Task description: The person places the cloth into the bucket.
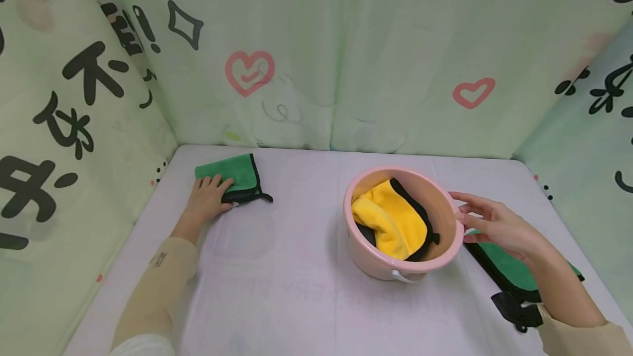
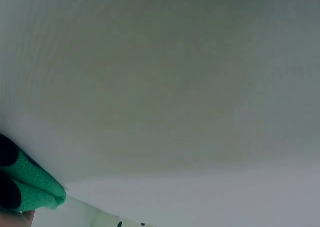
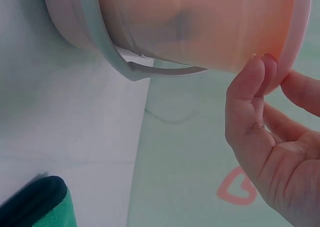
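Resting the left hand flat, fingers relaxed, on the folded green cloth left of the pink bucket; touching its rim with the right hand, fingers loose.

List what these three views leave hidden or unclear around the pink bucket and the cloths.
- Head view: the pink bucket wall and the yellow cloth hide the bucket's bottom.
- Head view: the right hand and forearm cover part of the second green cloth.
- Left wrist view: the frame edge cuts off all but a corner of the green cloth; the left hand barely shows.
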Demonstrator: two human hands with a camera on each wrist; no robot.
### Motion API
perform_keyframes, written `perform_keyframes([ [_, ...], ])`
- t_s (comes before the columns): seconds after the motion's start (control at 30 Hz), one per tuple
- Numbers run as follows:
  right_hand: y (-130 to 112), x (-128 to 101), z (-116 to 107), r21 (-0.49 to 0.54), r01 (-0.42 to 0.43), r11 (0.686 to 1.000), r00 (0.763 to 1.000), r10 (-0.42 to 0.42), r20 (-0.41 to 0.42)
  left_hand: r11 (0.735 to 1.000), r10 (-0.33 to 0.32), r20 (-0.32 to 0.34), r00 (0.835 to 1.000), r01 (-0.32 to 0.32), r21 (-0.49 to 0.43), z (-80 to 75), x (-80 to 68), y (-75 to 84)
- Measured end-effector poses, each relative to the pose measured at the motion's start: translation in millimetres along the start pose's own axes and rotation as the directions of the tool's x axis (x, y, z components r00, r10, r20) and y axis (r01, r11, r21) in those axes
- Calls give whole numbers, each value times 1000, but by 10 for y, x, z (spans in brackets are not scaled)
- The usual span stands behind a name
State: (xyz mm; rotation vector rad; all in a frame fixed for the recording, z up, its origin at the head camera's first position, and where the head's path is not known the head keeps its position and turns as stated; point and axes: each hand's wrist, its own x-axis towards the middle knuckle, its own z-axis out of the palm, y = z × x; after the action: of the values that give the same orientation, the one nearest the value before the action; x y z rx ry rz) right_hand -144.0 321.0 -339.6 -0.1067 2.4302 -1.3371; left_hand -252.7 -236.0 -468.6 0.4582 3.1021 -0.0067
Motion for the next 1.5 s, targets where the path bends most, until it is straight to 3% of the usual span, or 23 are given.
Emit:
perform_keyframes([
  [0.5, -9, 3, 8, -15, -3, 1000, 1000, 3, -7, 998, 4, -60, 998, 0, 68, 37, 63, 54],
  [0.93, -6, 5, 6, -16, -10, 1000, 1000, 10, -8, 994, 0, -69, 998, 8, 111, -5, 86, 86],
  [1.1, -14, -1, 8, -10, -11, 1000, 1000, 11, -7, 992, -6, -102, 995, 19, 126, -56, 120, 94],
  [1.23, -12, 1, 9, -12, -8, 1000, 1000, 8, -6, 989, 11, -166, 986, 14, 146, -136, 156, 128],
  [1.5, -7, -2, 9, -5, -7, 1000, 1000, 7, -10, 980, 105, -279, 954, -51, 194, -366, 218, 305],
])
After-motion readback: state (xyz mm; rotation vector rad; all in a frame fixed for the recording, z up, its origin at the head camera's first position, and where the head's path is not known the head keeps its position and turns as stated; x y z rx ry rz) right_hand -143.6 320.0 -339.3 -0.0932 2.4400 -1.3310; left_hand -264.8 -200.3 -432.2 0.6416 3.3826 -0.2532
